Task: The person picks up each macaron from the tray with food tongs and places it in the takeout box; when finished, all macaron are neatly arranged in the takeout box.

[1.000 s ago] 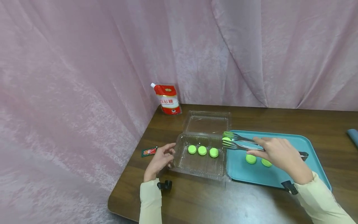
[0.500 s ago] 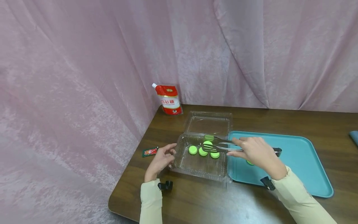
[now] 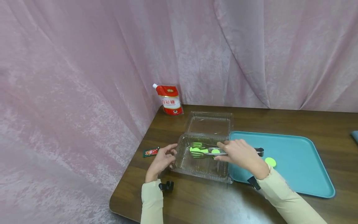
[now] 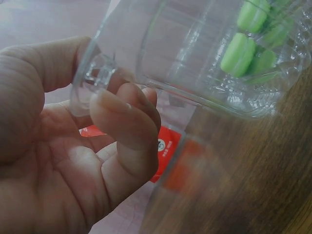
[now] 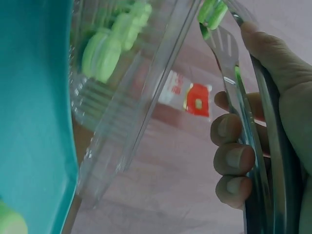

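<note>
My right hand (image 3: 237, 155) grips metal tongs (image 5: 270, 122), which reach over the clear plastic box (image 3: 195, 169) from its right side. Between the tong tips in the right wrist view is a light-green macaron (image 5: 212, 13). Several more green macarons (image 4: 239, 54) sit in a row on the box floor, partly covered by the tongs in the head view. At the box's left side, my left hand (image 3: 163, 160) pinches the rim between thumb and fingers. One macaron (image 3: 270, 162) shows on the blue tray (image 3: 296, 158), beside my right forearm.
The box's lid (image 3: 209, 123) lies opened out behind it. A red and white sugar pouch (image 3: 169, 99) stands at the table's back left corner. A small green and red packet (image 3: 151, 151) lies left of my left hand. A blue object (image 3: 354, 136) is cut off at the right edge.
My right hand has carried the tongs and macaron leftward from the tray's edge over the box, and their tips are now near the left end of the row. My left hand has stayed put.
</note>
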The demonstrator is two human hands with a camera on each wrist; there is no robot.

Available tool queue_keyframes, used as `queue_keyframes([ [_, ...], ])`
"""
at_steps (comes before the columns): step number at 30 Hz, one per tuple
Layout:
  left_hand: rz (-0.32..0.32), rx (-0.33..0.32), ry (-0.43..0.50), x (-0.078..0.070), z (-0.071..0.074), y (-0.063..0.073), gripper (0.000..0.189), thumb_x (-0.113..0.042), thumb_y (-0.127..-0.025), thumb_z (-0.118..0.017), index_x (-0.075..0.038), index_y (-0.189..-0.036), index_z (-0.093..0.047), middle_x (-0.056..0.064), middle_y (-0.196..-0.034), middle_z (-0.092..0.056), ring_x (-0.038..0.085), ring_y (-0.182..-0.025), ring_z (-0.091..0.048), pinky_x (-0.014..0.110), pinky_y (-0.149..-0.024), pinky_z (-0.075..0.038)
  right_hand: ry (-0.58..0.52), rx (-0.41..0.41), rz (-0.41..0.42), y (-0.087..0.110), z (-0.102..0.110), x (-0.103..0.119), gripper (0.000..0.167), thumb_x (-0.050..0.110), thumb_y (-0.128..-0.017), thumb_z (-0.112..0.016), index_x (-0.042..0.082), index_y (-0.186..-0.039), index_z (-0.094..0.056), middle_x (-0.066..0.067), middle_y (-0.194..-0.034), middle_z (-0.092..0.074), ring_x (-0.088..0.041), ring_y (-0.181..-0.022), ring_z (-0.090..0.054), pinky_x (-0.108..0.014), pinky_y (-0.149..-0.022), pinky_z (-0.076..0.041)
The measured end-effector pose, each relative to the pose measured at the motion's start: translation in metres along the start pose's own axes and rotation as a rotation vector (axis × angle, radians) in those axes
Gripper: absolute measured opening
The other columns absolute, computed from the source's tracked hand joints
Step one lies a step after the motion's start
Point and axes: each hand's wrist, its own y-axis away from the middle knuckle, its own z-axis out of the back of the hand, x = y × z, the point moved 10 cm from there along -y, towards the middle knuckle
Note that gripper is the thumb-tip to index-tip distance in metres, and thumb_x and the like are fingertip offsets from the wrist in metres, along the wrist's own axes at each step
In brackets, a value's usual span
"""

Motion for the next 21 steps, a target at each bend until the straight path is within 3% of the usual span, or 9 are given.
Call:
queue_keyframes([
  [4, -0.002, 0.001, 0.002, 0.0, 0.0, 0.0, 0.063, 0.016, -0.083, -0.049, 0.007, -0.146, -0.045, 0.014, -0.105, -0.052, 0.01, -0.061, -0.049, 0.021, -0.05, -0.044, 0.013, 0.004, 0.048, -0.007, -0.007, 0.01, 0.041, 0.045, -0.085, -0.077, 0.008, -0.096, -0.067, 0.008, -0.06, -0.042, -0.005, -0.043, -0.028, -0.021, -0.039, -0.02],
  [8, -0.002, 0.002, 0.015, 0.001, 0.0, -0.001, 0.064, 0.016, -0.083, -0.049, 0.008, -0.147, -0.044, 0.014, -0.106, -0.053, 0.011, -0.06, -0.049, 0.022, -0.05, -0.044, 0.014, 0.018, 0.071, -0.012, -0.015, 0.015, 0.04, 0.045, -0.084, -0.078, 0.007, -0.095, -0.07, 0.007, -0.058, -0.044, -0.005, -0.043, -0.032, -0.022, -0.039, -0.022],
  [21, -0.005, 0.004, -0.001, 0.002, 0.0, -0.001, 0.065, 0.016, -0.082, -0.049, 0.007, -0.146, -0.045, 0.016, -0.106, -0.052, 0.011, -0.059, -0.05, 0.022, -0.05, -0.045, -0.004, 0.076, 0.064, -0.02, -0.032, 0.022, 0.043, 0.044, -0.081, -0.081, 0.005, -0.097, -0.075, 0.006, -0.059, -0.051, -0.004, -0.046, -0.033, -0.02, -0.04, -0.024],
])
